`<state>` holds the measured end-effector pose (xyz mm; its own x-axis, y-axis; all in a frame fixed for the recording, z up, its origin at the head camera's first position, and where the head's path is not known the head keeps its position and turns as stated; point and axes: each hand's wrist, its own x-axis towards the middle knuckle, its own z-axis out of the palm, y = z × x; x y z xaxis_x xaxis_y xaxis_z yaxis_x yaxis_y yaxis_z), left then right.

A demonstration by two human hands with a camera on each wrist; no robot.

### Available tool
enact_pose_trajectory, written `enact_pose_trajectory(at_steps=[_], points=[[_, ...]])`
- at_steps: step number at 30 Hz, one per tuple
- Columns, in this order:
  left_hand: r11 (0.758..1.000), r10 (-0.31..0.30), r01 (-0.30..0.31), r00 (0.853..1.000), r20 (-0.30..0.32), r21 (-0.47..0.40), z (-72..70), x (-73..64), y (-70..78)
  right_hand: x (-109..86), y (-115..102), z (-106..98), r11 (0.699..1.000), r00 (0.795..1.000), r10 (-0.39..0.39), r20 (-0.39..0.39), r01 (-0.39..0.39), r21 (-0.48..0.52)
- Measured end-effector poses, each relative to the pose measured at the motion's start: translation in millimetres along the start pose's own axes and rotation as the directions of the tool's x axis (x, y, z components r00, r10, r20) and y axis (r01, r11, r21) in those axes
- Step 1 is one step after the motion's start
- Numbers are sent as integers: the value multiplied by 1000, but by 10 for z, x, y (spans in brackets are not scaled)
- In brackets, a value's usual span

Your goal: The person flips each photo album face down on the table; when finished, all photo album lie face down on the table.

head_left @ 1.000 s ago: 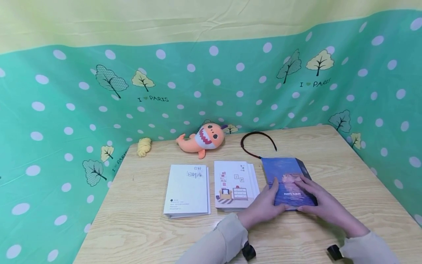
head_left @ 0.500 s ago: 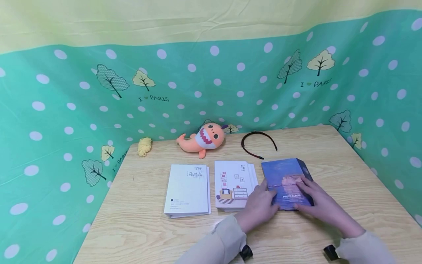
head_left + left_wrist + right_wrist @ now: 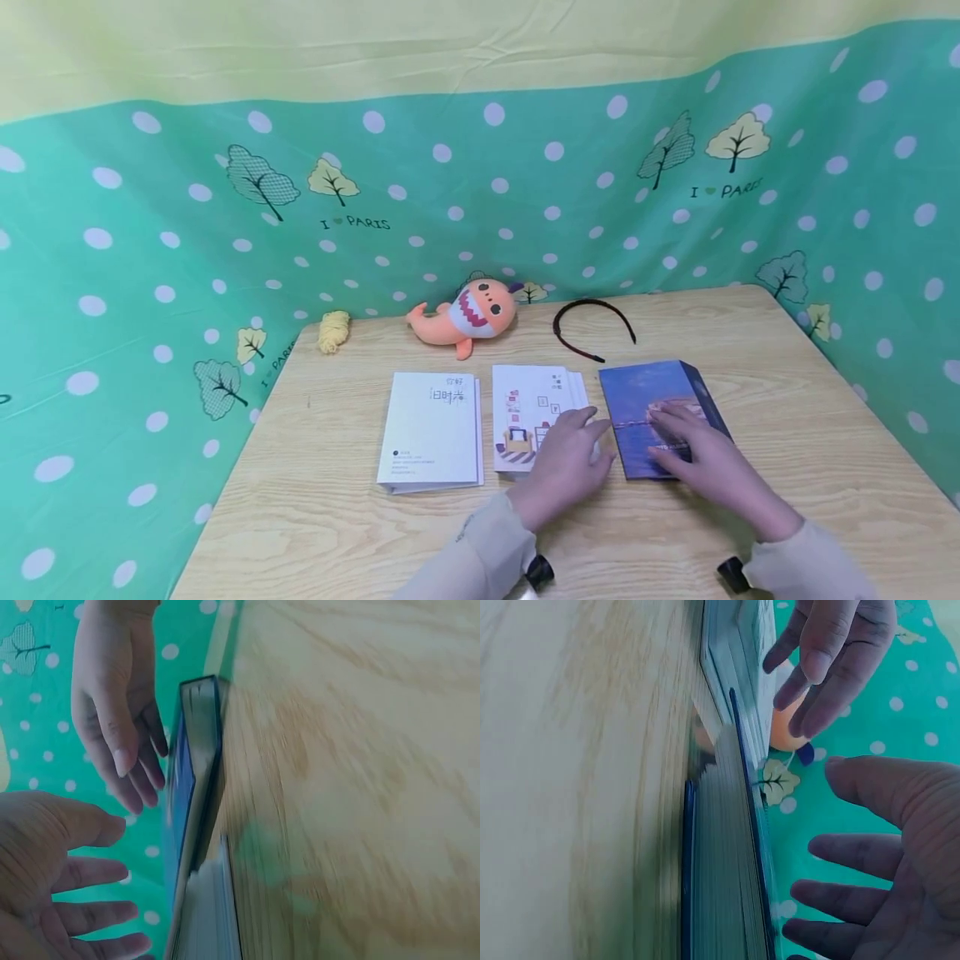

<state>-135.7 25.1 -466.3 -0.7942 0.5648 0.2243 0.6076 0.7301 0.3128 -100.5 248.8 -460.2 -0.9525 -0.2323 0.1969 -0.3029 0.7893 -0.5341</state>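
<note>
Three albums stand in a row in the head view. The blue photo album (image 3: pixel 645 392) lies at the right, and my right hand (image 3: pixel 708 458) hovers over its cover with fingers spread. My left hand (image 3: pixel 564 467) is above the right part of the middle white album (image 3: pixel 517 400), which has a furniture drawing on it. Both wrist views show a gap between the hands and the covers, and neither hand holds anything. Page edges of the blue album (image 3: pixel 727 877) face the right wrist camera. Farther left lies another white album (image 3: pixel 431 433) with lettering.
Along the back of the wooden table (image 3: pixel 315 517) sit a yellow yarn bundle (image 3: pixel 333 332), an orange plush shark (image 3: pixel 465 321) and a dark headband (image 3: pixel 558 321). A green dotted curtain (image 3: pixel 420 192) hangs behind and at both sides.
Both hands have come off the blue album. The left hand has moved left over the middle white album. The blue album has shifted slightly and now lies clear of the headband.
</note>
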Motion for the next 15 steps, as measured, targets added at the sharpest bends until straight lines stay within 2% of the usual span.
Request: enact_pose_trajectory(at_steps=[7,15], points=[[996,-63,63,998,5,60,-70,-116,-165,41,-58,65,999,1000,-1,-16,1,35],[984,-149,145,989,25,107,-106,-271,-357,99,-130,157,996,1000,9,-16,-7,92]])
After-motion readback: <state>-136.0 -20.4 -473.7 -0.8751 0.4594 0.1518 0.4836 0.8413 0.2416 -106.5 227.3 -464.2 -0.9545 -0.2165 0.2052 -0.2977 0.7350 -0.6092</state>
